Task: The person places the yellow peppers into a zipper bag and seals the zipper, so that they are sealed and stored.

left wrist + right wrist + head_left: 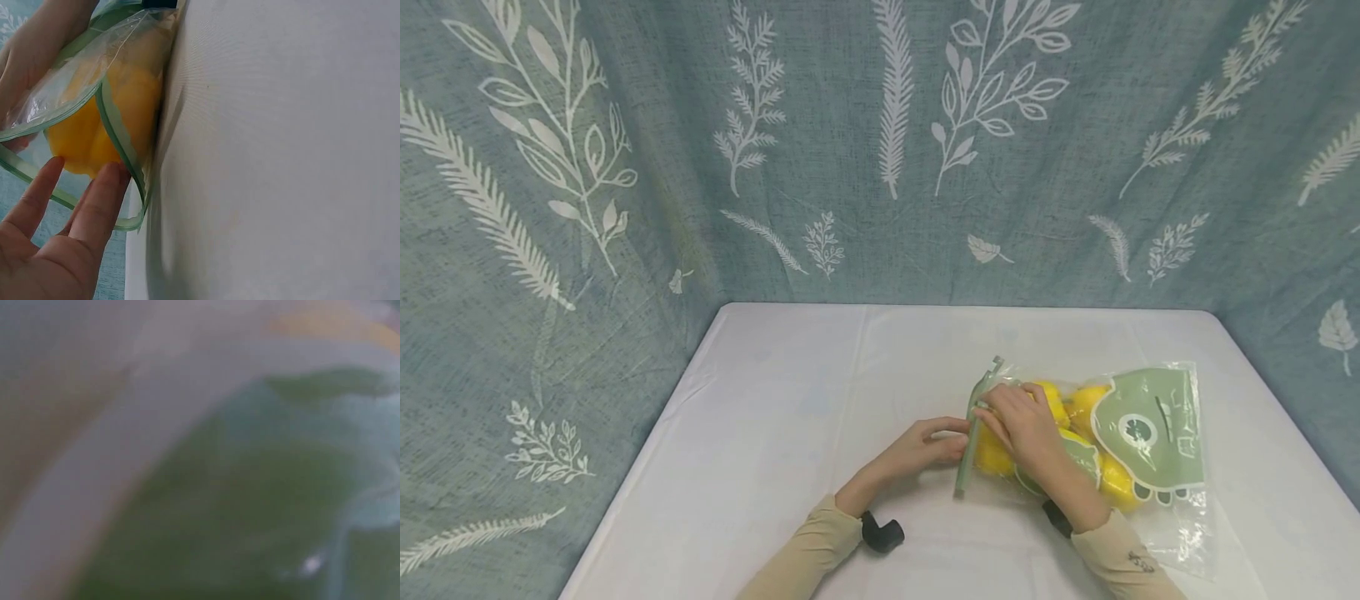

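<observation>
A clear zip bag [1153, 533] with green print lies on the right of the table, several yellow bell peppers [996, 454] inside. Its green-edged mouth faces left and gapes in the left wrist view, a yellow bell pepper [94, 144] just within. My left hand [921, 447] reaches to this mouth, fingers extended, fingertips [111, 172] right at the rim and the pepper. From above, my right hand [1026, 425] lies over the bag and pinches its green zip edge [972, 450] near the middle. Blurred green print [237, 506] fills the right wrist view.
A white cloth [760, 400] covers the table. Blue-green curtains [850, 150] with white leaf patterns hang behind and at both sides. Black wrist devices [883, 533] sit at both wrists.
</observation>
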The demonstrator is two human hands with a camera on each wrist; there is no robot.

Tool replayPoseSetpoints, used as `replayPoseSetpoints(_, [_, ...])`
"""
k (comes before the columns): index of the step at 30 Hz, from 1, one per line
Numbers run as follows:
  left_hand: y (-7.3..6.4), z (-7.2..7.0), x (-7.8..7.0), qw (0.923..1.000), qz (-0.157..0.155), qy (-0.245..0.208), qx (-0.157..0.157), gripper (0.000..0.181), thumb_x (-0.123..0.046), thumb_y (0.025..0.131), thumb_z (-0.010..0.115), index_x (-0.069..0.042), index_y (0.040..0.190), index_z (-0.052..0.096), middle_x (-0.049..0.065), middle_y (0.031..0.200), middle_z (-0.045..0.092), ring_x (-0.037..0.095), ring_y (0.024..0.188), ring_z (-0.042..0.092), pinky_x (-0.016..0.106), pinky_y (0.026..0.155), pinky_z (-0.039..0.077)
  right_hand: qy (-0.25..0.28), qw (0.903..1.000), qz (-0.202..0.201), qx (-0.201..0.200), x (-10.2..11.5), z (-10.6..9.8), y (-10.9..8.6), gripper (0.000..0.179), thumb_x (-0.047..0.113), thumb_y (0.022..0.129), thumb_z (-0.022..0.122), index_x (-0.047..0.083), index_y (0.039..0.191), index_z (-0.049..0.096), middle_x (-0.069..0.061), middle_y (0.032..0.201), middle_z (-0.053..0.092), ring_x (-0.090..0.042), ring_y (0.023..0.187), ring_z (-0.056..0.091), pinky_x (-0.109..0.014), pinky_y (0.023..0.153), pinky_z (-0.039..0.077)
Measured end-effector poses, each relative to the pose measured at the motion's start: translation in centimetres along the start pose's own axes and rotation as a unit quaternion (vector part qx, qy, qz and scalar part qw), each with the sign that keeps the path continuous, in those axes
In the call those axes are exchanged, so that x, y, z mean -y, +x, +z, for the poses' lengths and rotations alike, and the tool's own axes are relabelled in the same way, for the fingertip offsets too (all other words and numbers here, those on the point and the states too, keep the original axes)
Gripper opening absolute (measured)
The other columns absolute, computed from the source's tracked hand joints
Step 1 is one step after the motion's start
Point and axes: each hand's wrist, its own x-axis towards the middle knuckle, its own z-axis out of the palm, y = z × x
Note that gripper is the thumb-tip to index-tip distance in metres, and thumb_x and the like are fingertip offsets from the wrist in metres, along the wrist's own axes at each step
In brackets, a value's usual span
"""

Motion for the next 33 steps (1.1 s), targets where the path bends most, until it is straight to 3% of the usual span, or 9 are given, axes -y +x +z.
replayPoseSetpoints(6, [0.01,0.15,-0.1,0.9996,-0.002,0.027,0.001,0.051,-0.043,0.091,0.054,-0.013,0.132,0.05,0.006,0.13,0.053,0.021,0.113,0.057,0.029,0.092,0.047,-0.001,1.0,-0.005,-0.006,0.05,0.13,0.0,0.034,0.042,0.097,0.04,0.014,0.089,0.058,0.005,0.079,0.058,-0.015,0.074,0.057,-0.038,0.081,0.037])
replayPoseSetpoints(14, [0.19,0.52,0.15,0.9996,-0.016,0.02,-0.011,0.048,-0.035,0.091,0.056,-0.009,0.131,0.049,0.01,0.131,0.052,0.023,0.112,0.058,0.029,0.094,0.047,-0.001,0.9999,-0.01,-0.012,0.04,0.28,-0.1,0.032,0.04,0.097,0.042,0.014,0.088,0.058,0.005,0.078,0.058,-0.014,0.072,0.056,-0.038,0.081,0.037])
replayPoseSetpoints(20, [0.36,0.67,-0.03,0.9997,-0.02,0.012,-0.003,0.046,-0.034,0.091,0.056,-0.012,0.131,0.048,0.007,0.129,0.051,0.016,0.108,0.06,0.028,0.094,0.046,-0.002,0.9999,-0.01,-0.013,-0.04,0.44,-0.16,0.03,0.038,0.097,0.043,0.014,0.088,0.059,0.005,0.078,0.058,-0.014,0.071,0.056,-0.039,0.081,0.038])
replayPoseSetpoints(27, [0.46,0.68,0.14,0.9998,-0.015,0.014,0.002,0.047,-0.033,0.091,0.056,-0.011,0.132,0.046,0.009,0.129,0.05,0.016,0.108,0.06,0.027,0.093,0.047,0.002,1.0,0.001,0.004,0.01,0.43,-0.23,0.031,0.041,0.097,0.042,0.016,0.088,0.058,0.006,0.078,0.057,-0.012,0.071,0.053,-0.039,0.083,0.037])
replayPoseSetpoints(33, [0.35,0.56,0.36,0.9998,-0.016,0.006,0.011,0.049,-0.03,0.091,0.058,-0.012,0.134,0.044,0.009,0.13,0.05,0.021,0.115,0.056,0.031,0.097,0.045,-0.004,0.9995,0.015,0.029,0.12,0.49,-0.34,0.017,0.033,0.091,0.054,0.017,0.091,0.058,0.007,0.082,0.057,-0.012,0.075,0.053,-0.038,0.085,0.036])
